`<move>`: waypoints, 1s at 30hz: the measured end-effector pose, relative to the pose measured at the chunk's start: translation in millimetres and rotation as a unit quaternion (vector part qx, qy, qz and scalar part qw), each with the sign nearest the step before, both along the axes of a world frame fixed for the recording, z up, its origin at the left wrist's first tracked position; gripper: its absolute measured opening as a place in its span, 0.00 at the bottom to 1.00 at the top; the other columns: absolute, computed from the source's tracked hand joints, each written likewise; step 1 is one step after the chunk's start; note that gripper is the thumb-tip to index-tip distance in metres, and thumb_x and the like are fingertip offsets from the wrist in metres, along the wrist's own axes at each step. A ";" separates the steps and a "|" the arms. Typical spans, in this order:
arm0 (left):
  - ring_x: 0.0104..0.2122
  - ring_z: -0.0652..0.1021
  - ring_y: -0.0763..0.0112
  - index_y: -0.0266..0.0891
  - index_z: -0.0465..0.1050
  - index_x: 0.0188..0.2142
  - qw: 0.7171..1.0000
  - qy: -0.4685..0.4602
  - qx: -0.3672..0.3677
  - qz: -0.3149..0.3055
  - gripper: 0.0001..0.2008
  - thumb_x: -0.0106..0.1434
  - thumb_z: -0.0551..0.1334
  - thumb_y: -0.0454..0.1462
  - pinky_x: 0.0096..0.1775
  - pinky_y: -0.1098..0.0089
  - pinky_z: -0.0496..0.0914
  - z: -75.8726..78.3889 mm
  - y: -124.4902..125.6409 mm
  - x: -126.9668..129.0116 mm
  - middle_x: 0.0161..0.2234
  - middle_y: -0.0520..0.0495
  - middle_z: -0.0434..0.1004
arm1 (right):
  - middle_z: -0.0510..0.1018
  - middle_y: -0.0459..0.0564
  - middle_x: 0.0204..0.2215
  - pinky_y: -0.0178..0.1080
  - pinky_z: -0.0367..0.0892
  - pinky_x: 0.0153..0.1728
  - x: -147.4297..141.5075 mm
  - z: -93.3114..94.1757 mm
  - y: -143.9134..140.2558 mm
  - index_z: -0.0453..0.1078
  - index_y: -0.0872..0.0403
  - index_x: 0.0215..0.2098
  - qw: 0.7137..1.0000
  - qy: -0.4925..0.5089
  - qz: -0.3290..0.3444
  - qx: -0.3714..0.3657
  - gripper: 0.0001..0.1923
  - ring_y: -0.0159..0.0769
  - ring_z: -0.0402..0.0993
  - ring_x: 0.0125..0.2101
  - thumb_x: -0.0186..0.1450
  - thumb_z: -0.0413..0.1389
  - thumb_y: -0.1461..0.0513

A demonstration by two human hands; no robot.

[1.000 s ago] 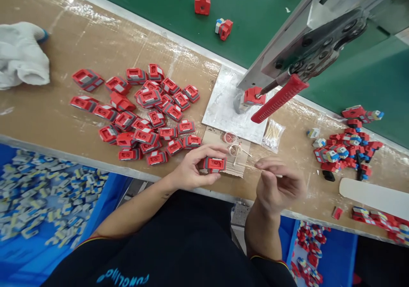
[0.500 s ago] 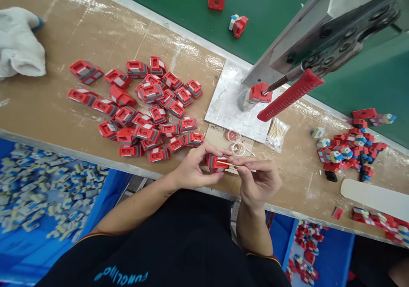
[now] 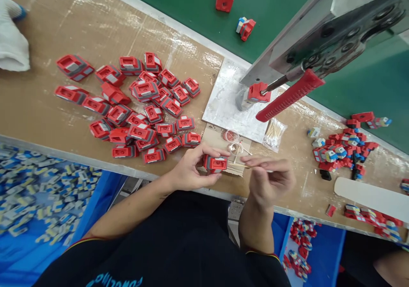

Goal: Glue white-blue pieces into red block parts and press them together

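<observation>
My left hand [image 3: 194,167] grips a red and grey plastic toy part [image 3: 217,163], its hollow side facing up. Between the thumb and fingers of my right hand [image 3: 270,178] is a thin cotton swab [image 3: 241,165]. The swab points left, its tip just right of the toy part. Beyond my hands, two small round clear dishes [image 3: 235,149] rest on a piece of cardboard [image 3: 211,135], one with red in it. A clear bag of cotton swabs [image 3: 275,134] lies to their right.
A lever press with a red handle [image 3: 289,97] stands on a metal plate [image 3: 223,95], a red part under its tip. Many red parts [image 3: 145,91] lie left, assembled pieces [image 3: 345,148] right. A glove [image 3: 12,39] lies far left. Blue bins [image 3: 92,201] sit below the table edge.
My right hand has moved right, drawing the swab away from the toy part, over which it lay before. My left hand still holds the part in nearly the same place.
</observation>
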State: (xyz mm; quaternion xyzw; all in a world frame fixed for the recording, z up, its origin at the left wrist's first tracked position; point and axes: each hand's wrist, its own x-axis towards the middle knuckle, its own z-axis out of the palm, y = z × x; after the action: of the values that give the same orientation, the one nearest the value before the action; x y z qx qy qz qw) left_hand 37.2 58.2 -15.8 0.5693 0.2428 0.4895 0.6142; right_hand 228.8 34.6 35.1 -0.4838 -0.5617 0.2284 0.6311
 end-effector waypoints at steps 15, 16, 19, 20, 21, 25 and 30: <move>0.45 0.89 0.61 0.38 0.79 0.48 0.997 0.041 0.026 0.060 0.17 0.60 0.76 0.30 0.43 0.71 0.83 2.6 6.2 0.5 0.51 0.35 0.88 | 0.85 0.44 0.29 0.45 0.76 0.33 36.0 -5.7 13.2 0.76 0.46 0.37 0.966 -0.254 0.038 -0.025 0.08 0.40 0.79 0.31 0.68 0.67 0.67; 0.46 0.89 0.60 0.38 0.79 0.47 0.997 0.045 0.029 0.060 0.17 0.60 0.76 0.31 0.44 0.70 0.83 2.5 6.3 0.4 0.50 0.35 0.88 | 0.85 0.44 0.28 0.45 0.75 0.32 33.2 -2.9 10.3 0.75 0.46 0.37 0.974 -0.226 0.020 -0.008 0.08 0.40 0.79 0.30 0.68 0.67 0.66; 0.47 0.89 0.59 0.38 0.79 0.48 0.996 0.045 0.042 0.061 0.17 0.60 0.76 0.31 0.46 0.68 0.83 1.6 6.8 0.5 0.50 0.34 0.88 | 0.85 0.43 0.27 0.46 0.74 0.30 20.3 2.7 4.3 0.73 0.46 0.37 0.984 -0.172 0.011 0.042 0.08 0.39 0.79 0.25 0.70 0.67 0.63; 0.47 0.89 0.58 0.38 0.79 0.48 0.996 0.044 0.044 0.062 0.18 0.60 0.76 0.31 0.47 0.68 0.83 1.3 6.9 0.6 0.50 0.34 0.88 | 0.85 0.42 0.27 0.46 0.74 0.29 15.4 3.4 3.9 0.73 0.46 0.37 0.985 -0.165 0.021 0.051 0.07 0.38 0.79 0.24 0.70 0.67 0.62; 0.47 0.89 0.58 0.39 0.79 0.48 0.996 0.043 0.045 0.064 0.18 0.60 0.76 0.30 0.47 0.68 0.83 1.0 6.9 0.6 0.50 0.34 0.88 | 0.86 0.42 0.27 0.45 0.74 0.28 10.6 3.6 4.4 0.73 0.46 0.38 0.985 -0.161 0.033 0.057 0.07 0.38 0.79 0.24 0.71 0.66 0.62; 0.47 0.89 0.59 0.39 0.79 0.49 0.995 0.046 0.053 0.065 0.18 0.60 0.76 0.30 0.48 0.68 0.83 0.8 7.2 0.6 0.50 0.35 0.88 | 0.87 0.44 0.29 0.45 0.75 0.27 -1.8 2.4 11.2 0.73 0.47 0.40 0.984 -0.148 0.068 0.067 0.06 0.37 0.81 0.25 0.72 0.65 0.62; 0.46 0.89 0.60 0.38 0.79 0.47 0.995 0.053 0.056 0.064 0.16 0.60 0.76 0.32 0.47 0.68 0.83 1.4 7.3 0.5 0.49 0.35 0.89 | 0.87 0.43 0.28 0.44 0.75 0.25 -4.9 4.6 15.5 0.72 0.46 0.38 0.980 -0.173 0.077 0.064 0.07 0.37 0.81 0.24 0.73 0.64 0.61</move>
State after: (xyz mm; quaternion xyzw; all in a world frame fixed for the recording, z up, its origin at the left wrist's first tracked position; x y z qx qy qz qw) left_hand 37.7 65.5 -14.4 0.6114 0.2832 0.5100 0.5346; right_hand 224.0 50.1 39.6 -0.4297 -0.7113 0.1534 0.5346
